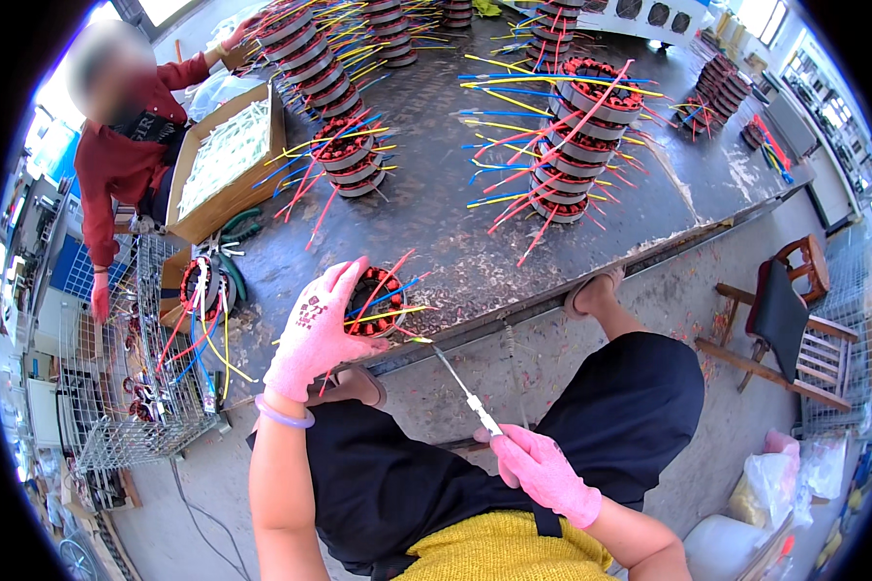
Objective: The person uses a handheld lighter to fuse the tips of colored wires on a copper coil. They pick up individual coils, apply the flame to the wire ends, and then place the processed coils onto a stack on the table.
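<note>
My left hand (322, 320), in a pink glove, holds the side of a motor stator (374, 295) at the table's near edge, thumb and fingers curved about it. Red, blue and yellow wire leads stick out from the stator's top toward the right. My right hand (543, 473), gloved too, is closed round the white handle of a thin tool (477, 405) with a slim metal shaft. The shaft points up and left toward the stator. A small yellow-green bit shows near its tip; I cannot tell whether they touch.
Stacked stators (591, 136) with splayed wires stand on the dark table (436, 165). At left are a cardboard box (218, 169) of white strips, pliers (234, 276), another stator (203, 290) and a wire cart (136, 387). A co-worker (116, 165) sits there. A chair (790, 320) stands right.
</note>
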### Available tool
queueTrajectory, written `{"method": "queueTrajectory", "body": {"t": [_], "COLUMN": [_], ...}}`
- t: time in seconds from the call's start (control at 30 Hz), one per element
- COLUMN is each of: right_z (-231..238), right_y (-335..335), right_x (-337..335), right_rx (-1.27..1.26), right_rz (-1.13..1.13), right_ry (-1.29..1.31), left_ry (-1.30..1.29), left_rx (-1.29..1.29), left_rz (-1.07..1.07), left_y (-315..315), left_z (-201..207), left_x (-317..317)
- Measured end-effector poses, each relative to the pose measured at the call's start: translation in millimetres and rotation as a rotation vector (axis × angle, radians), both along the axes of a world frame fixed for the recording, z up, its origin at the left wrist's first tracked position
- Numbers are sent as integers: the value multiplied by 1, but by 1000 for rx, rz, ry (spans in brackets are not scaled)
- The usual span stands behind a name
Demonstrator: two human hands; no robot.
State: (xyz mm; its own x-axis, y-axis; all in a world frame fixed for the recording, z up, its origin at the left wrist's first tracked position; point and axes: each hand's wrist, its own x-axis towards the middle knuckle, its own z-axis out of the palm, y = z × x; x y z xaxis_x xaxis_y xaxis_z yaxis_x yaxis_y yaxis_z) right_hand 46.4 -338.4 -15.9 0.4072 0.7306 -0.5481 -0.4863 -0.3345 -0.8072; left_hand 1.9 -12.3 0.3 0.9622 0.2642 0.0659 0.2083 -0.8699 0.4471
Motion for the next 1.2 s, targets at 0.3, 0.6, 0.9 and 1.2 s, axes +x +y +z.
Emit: {"method": "queueTrajectory", "body": {"t": [0.3, 0.6, 0.9, 1.2], "right_z": [-7, -2, -1, -3], "right_y": [-4, -1, -1, -2], "right_x": [-1, -1, 1, -1], "right_rx": [-24, -10, -4, -7], "right_rz": [2, -15, 43, 1], "right_ry": [23, 38, -71, 40], "left_ry": [3, -1, 0, -4], "left_rx": [4, -9, 2, -5], "left_rz": [7, 7, 7, 8], "left_y": [-2, -2, -2, -1], "left_z": [1, 1, -1, 0], "left_x": [0, 1, 1, -1]}}
